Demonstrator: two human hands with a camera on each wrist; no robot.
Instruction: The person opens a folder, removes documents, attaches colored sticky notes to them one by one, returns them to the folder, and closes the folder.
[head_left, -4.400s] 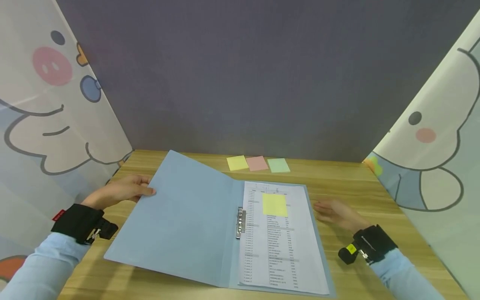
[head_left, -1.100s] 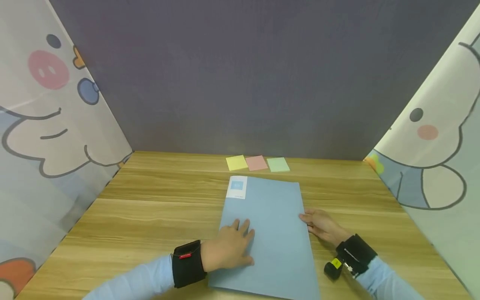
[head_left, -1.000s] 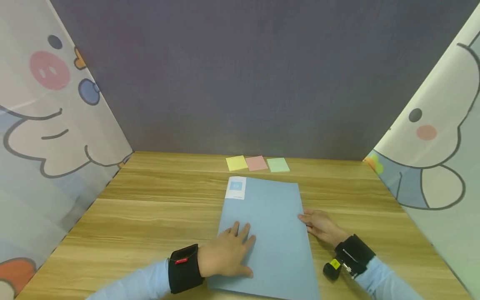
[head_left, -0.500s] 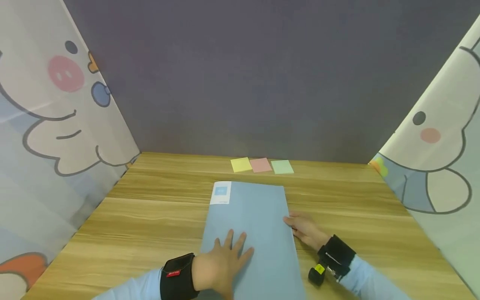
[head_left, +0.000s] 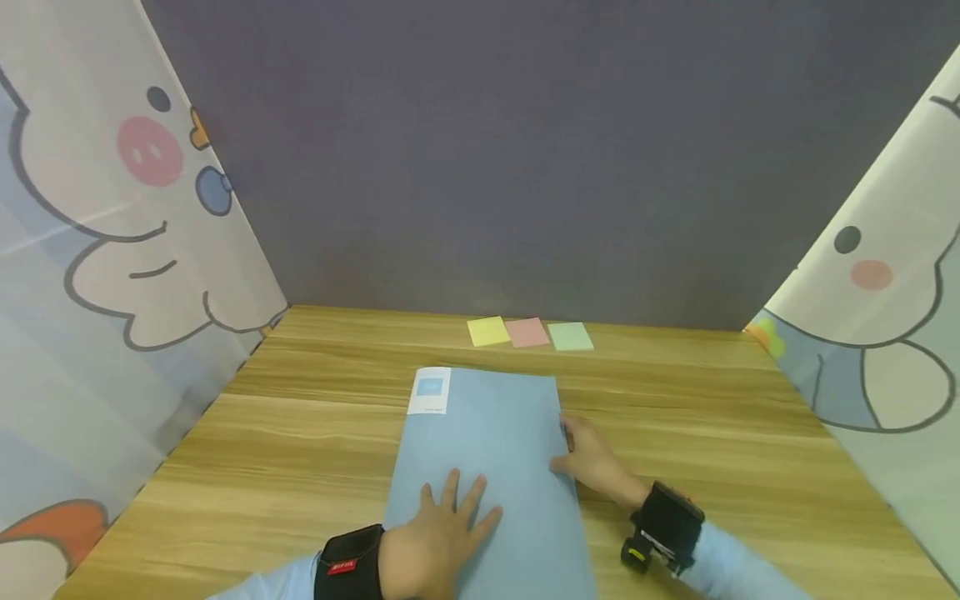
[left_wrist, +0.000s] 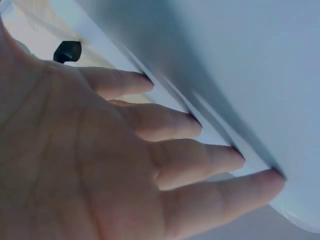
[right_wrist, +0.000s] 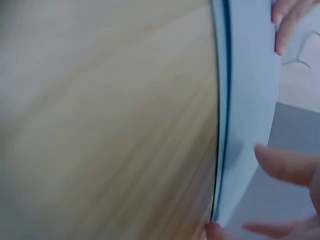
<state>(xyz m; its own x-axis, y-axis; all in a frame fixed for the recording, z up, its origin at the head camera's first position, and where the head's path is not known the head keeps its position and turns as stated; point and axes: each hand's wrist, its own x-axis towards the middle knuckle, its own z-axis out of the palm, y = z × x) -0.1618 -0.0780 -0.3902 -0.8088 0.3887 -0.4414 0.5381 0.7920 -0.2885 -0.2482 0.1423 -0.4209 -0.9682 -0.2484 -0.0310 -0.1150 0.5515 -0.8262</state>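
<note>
A closed light-blue file folder (head_left: 510,433) lies on the wooden table, a white label (head_left: 431,390) at its upper left corner. My left hand (head_left: 435,537) rests on the cover, fingers spread; in the left wrist view its straight fingertips (left_wrist: 272,186) touch the blue surface. At the folder's right edge is my right hand (head_left: 596,462), its thumb over the cover and a finger along the edge. The right wrist view shows the thumb (right_wrist: 285,164) spread apart from a fingertip (right_wrist: 215,231) at the folder's edge. Whatever lies inside the folder is hidden.
Behind the folder, yellow (head_left: 487,331), pink (head_left: 527,332) and pale green (head_left: 571,336) sticky notes lie in a row on the wooden table (head_left: 300,417). A dark panel (head_left: 480,167) stands at the back, with cartoon-printed sheets on both sides.
The folder, earlier lying open over a printed sheet with a yellow note, has been closed. Since then it has slid left and nearer, both hands with it; my right thumb and finger have spread apart.
</note>
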